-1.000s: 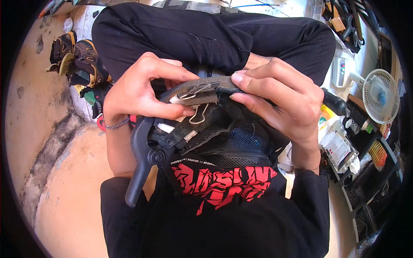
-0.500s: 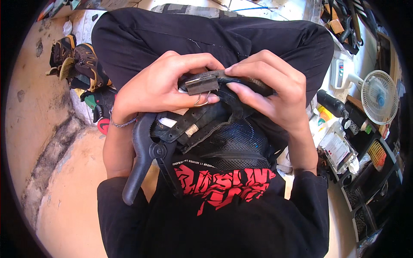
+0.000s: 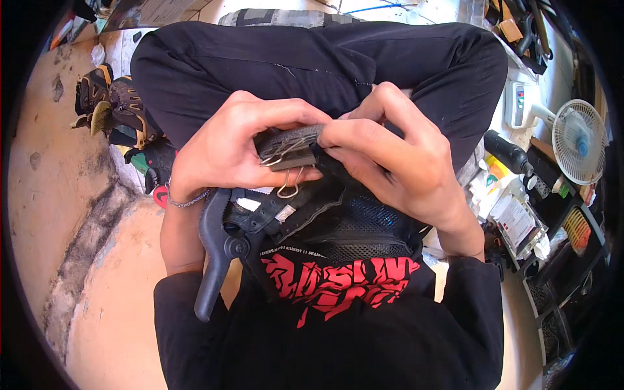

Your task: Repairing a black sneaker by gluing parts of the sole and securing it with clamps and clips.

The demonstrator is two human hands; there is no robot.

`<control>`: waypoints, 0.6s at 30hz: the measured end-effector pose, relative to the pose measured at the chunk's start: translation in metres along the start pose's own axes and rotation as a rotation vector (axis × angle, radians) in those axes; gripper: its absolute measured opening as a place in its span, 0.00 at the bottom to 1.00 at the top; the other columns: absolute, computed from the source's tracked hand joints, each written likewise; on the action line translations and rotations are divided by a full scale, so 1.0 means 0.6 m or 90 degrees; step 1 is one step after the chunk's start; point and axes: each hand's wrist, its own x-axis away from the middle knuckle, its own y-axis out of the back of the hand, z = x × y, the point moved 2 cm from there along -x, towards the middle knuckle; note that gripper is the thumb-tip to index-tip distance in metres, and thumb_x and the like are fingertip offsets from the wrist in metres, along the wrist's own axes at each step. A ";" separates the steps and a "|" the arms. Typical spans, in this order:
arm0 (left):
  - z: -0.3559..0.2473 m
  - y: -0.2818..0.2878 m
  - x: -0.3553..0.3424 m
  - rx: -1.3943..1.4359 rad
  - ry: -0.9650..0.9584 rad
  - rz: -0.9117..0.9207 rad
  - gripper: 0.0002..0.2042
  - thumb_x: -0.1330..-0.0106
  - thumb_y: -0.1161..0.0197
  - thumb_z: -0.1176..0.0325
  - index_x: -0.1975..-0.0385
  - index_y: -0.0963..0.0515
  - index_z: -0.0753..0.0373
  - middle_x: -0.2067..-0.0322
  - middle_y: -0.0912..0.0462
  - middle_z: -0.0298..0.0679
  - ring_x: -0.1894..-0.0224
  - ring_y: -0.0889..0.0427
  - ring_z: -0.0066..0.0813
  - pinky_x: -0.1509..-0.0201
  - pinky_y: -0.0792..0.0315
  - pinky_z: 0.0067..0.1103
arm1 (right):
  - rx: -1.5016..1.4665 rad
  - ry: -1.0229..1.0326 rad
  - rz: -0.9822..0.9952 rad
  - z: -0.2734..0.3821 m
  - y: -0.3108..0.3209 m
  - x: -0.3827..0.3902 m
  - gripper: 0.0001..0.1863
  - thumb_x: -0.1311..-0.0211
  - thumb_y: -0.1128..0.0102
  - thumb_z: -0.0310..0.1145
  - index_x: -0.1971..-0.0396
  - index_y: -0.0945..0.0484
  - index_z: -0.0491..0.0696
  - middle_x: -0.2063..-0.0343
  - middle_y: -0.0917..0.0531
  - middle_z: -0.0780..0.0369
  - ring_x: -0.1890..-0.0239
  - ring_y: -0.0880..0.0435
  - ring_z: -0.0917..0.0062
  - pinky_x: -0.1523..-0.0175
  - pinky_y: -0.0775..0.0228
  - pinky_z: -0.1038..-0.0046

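Observation:
My left hand (image 3: 237,146) is closed on a dark padded fabric edge (image 3: 283,138), its thumb lying below two binder clips (image 3: 292,156) with wire handles. My right hand (image 3: 396,162) pinches the same edge just right of the clips, fingertips bent over it. Below them hangs the rest of the dark piece, with eyelets (image 3: 260,214) and white patches. A large black spring clamp (image 3: 221,253) grips its left part, handles pointing down. Black mesh (image 3: 364,221) lies in my lap under my right hand, above the red print on my shirt.
Brown-black shoes (image 3: 120,107) and a green-and-red item stand at the left beside a stained wall. At the right are a white fan (image 3: 578,140), a black bottle (image 3: 504,149), a white package (image 3: 517,221), black racks and assorted tools. My crossed legs (image 3: 312,62) lie ahead.
The held piece rose and tilted about half a second ago, then came back down. My right fingers have bent further over the edge beside the clips, now hiding more of it.

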 end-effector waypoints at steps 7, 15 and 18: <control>0.006 0.004 0.009 -0.026 -0.007 -0.032 0.21 0.50 0.19 0.72 0.57 0.18 0.67 0.71 0.13 0.42 0.69 0.10 0.33 0.62 0.19 0.21 | 0.024 -0.025 0.003 0.002 0.001 -0.008 0.22 0.59 0.25 0.17 0.59 0.15 0.47 0.65 0.20 0.61 0.66 0.17 0.72 0.63 0.24 0.72; 0.009 -0.005 0.007 -0.032 -0.021 -0.012 0.19 0.49 0.19 0.71 0.59 0.19 0.68 0.74 0.16 0.41 0.76 0.18 0.29 0.66 0.23 0.20 | 0.053 0.056 0.013 0.000 -0.014 -0.008 0.19 0.58 0.25 0.22 0.61 0.17 0.46 0.62 0.20 0.61 0.64 0.16 0.69 0.61 0.21 0.70; 0.016 -0.007 0.008 0.004 0.000 -0.003 0.19 0.49 0.19 0.72 0.59 0.19 0.67 0.75 0.16 0.42 0.76 0.20 0.27 0.66 0.23 0.20 | 0.073 0.063 0.028 0.000 -0.016 -0.007 0.18 0.56 0.27 0.22 0.61 0.18 0.45 0.62 0.20 0.61 0.63 0.15 0.68 0.61 0.22 0.69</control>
